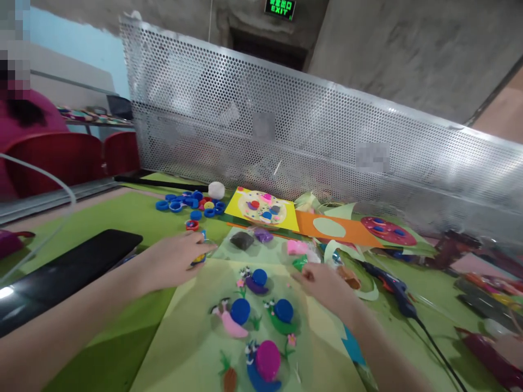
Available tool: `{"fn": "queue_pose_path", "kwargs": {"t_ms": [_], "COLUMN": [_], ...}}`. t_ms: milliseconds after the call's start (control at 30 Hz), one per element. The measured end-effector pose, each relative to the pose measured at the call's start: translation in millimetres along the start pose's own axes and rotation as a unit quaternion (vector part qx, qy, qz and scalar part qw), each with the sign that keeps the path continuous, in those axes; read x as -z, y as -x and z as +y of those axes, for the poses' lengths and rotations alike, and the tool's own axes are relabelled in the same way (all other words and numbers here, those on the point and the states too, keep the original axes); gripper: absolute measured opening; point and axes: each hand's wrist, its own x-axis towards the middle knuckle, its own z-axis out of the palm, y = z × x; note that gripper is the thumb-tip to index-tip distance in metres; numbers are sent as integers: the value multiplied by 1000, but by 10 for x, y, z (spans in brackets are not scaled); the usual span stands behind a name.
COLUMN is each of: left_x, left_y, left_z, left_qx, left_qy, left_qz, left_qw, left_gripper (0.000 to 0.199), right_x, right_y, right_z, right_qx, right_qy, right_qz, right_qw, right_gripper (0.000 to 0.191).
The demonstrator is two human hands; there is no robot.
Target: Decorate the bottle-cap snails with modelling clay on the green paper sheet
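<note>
On the pale yellow-green sheet (175,332) several clay snails have bottle-cap shells, such as the blue-shelled snail with a pink body (235,321) and the magenta-shelled snail (267,362). My left hand (180,256) is at the sheet's upper left edge. Its fingers close around a small blue and yellow thing (199,259), whose kind I cannot make out. My right hand (321,283) rests at the sheet's upper right with fingers curled in. Just beyond its fingertips lies green clay (300,263); whether it holds anything is hidden.
Blue bottle caps (175,204) lie at the back left, near a yellow card (261,209) with decorated caps. A glue gun (394,291) with its cord is on the right. A black phone-like slab (77,272) lies left. A perforated metal screen (245,120) stands behind.
</note>
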Motion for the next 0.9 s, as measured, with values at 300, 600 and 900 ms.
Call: {"fn": "queue_pose_path", "kwargs": {"t_ms": [300, 600, 900], "left_x": [61, -27, -22], "left_y": [-16, -70, -86], "left_z": [113, 170, 334], "left_qx": [-15, -72, -64], "left_qy": [-10, -9, 48], "left_qz": [5, 19, 53], "left_qw": [1000, 997, 995], "left_gripper": [35, 33, 35], "right_x": [-121, -134, -112], "right_y": [47, 51, 0], "right_z": [-190, -207, -178], "right_qx": [86, 76, 90], "right_qy": [76, 70, -64], "right_qz": [-73, -28, 58], "right_qw": [991, 994, 992], "right_gripper": [32, 22, 14]}}
